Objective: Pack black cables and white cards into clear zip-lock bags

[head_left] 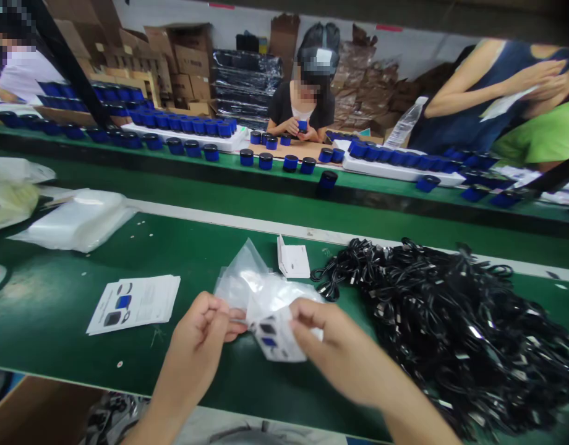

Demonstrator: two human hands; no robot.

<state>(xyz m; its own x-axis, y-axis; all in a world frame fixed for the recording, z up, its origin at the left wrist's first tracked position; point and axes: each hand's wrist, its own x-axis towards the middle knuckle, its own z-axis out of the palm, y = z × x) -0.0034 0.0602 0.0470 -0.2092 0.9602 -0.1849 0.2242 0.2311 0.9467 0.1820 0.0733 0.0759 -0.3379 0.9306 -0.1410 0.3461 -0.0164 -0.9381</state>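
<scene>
Now, left of the cables (456, 334), the right hand (328, 337) has its fingers pinching a leaflet (278, 340), print too blurred to read; the left hand's (201, 337) fingers grip a clear bag (266, 295), its edges hard to trace beside the leaflet.

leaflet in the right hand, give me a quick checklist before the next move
1. Leaflet gripped by the right hand: ok, held near its edge.
2. Picture side visible: ok, though blurred.
3. Left hand gripping clear plastic: cannot tell, its fingertips are blurred.
4. Leaflet fully inside plastic: cannot tell, they overlap.
5. Spare leaflets on the table, left side: ok.
6. Cables untangled: not ok, jumbled heap.
</scene>
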